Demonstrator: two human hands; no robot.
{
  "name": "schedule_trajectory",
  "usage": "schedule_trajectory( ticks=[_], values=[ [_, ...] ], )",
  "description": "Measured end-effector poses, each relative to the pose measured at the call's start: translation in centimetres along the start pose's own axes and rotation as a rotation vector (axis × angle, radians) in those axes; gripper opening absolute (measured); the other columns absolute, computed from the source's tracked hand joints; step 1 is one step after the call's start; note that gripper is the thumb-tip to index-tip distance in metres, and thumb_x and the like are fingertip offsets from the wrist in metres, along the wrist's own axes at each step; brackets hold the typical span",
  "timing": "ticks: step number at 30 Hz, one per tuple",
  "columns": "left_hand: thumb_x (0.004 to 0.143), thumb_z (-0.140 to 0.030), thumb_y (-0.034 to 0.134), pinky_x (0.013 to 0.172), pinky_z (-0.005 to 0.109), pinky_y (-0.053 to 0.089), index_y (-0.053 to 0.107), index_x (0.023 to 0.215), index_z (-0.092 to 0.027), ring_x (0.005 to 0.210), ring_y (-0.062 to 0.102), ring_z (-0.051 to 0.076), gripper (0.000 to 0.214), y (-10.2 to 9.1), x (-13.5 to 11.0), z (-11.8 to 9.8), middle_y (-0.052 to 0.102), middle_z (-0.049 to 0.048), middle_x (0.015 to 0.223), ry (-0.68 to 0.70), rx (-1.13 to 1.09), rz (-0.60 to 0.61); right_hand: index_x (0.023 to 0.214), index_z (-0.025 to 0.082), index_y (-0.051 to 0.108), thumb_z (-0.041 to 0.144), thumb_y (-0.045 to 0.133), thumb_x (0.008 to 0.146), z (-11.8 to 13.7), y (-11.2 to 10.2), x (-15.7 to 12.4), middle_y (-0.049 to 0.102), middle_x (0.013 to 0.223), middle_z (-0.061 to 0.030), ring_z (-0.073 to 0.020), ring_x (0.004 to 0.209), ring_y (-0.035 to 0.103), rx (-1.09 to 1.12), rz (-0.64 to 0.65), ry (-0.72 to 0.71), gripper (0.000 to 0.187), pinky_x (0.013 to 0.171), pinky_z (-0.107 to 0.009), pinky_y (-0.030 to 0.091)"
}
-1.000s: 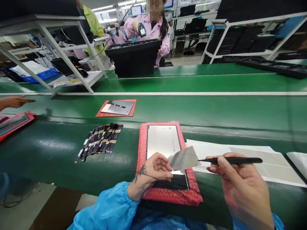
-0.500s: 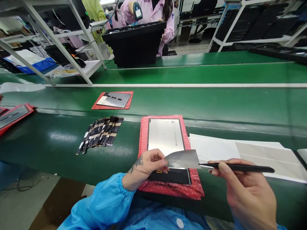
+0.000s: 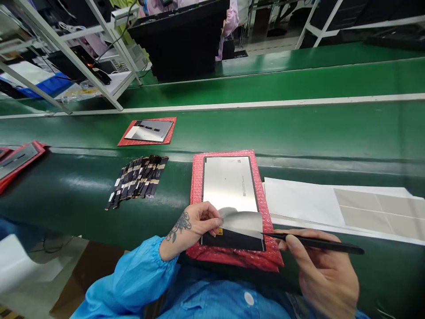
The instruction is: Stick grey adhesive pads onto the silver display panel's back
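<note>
My left hand (image 3: 195,223) pinches a thin silver foil sheet (image 3: 241,223) between thumb and fingers. The sheet curves down over the lower part of a display panel (image 3: 229,186), which lies face down with a silver back and a black strip (image 3: 232,242) along its near end. A small yellow tag (image 3: 219,231) shows beside my left thumb. The panel rests on a red bubble-wrap mat (image 3: 226,259). My right hand (image 3: 327,270) is shut on black tweezers (image 3: 315,243), whose tips sit at the foil's right edge.
The green conveyor belt (image 3: 79,186) carries a pile of black flat flex cables (image 3: 137,181), another panel on a red mat (image 3: 148,132), and more panels on red mats (image 3: 20,157). White paper (image 3: 299,201) with grey foil sheets (image 3: 365,210) lies to the right.
The foil has dropped from its raised position onto the panel's lower end. Both hands have followed it, and the tweezers now touch its edge. The view has tilted further down.
</note>
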State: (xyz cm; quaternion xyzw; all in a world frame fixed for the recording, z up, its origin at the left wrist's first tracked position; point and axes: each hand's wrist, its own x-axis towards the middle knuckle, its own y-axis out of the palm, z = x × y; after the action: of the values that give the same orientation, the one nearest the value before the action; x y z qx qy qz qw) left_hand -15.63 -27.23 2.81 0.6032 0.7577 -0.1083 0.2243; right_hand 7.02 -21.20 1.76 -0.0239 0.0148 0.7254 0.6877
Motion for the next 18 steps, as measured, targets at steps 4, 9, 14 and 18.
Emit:
schedule_trajectory(
  ticks=[4, 9, 14, 18],
  values=[
    [0.074, -0.045, 0.072, 0.061, 0.026, 0.046, 0.059, 0.076, -0.013, 0.062, 0.057, 0.014, 0.035, -0.3, -0.5, -0.2, 0.061, 0.0035, 0.067, 0.033, 0.135, 0.019, 0.084, 0.027, 0.061, 0.034, 0.081, 0.069, 0.6, 0.1, -0.2, 0.073, 0.073, 0.0019, -0.0118, 0.056, 0.068, -0.002, -0.003, -0.009, 0.026, 0.059, -0.019, 0.060],
    [0.078, -0.034, 0.066, 0.073, 0.027, 0.043, 0.056, 0.068, -0.015, 0.085, 0.055, 0.017, 0.024, -0.2, -0.9, -0.6, 0.057, 0.0056, 0.090, 0.294, 0.322, -0.050, 0.083, 0.027, 0.061, 0.036, 0.080, 0.069, 0.9, 0.0, -0.5, 0.073, 0.072, 0.0006, -0.0125, 0.055, 0.068, -0.041, -0.019, 0.007, 0.025, 0.057, -0.018, 0.059],
    [0.080, -0.037, 0.061, 0.067, 0.026, 0.040, 0.055, 0.072, -0.016, 0.071, 0.051, 0.014, 0.024, 0.1, -1.3, -1.0, 0.056, 0.0012, 0.074, 0.154, 0.342, 0.003, 0.083, 0.026, 0.061, 0.036, 0.081, 0.068, 0.5, -0.7, -0.5, 0.074, 0.073, -0.0016, -0.0135, 0.055, 0.067, -0.005, -0.013, 0.062, 0.027, 0.056, -0.020, 0.060],
    [0.078, -0.039, 0.058, 0.057, 0.022, 0.035, 0.054, 0.069, -0.016, 0.059, 0.043, 0.011, 0.024, 0.6, -1.4, -1.0, 0.052, -0.0020, 0.064, 0.069, 0.388, 0.026, 0.082, 0.025, 0.062, 0.037, 0.084, 0.066, -1.0, -1.1, -0.3, 0.069, 0.066, 0.0001, -0.0140, 0.055, 0.065, 0.062, -0.021, 0.191, 0.029, 0.053, -0.021, 0.058]
  ],
)
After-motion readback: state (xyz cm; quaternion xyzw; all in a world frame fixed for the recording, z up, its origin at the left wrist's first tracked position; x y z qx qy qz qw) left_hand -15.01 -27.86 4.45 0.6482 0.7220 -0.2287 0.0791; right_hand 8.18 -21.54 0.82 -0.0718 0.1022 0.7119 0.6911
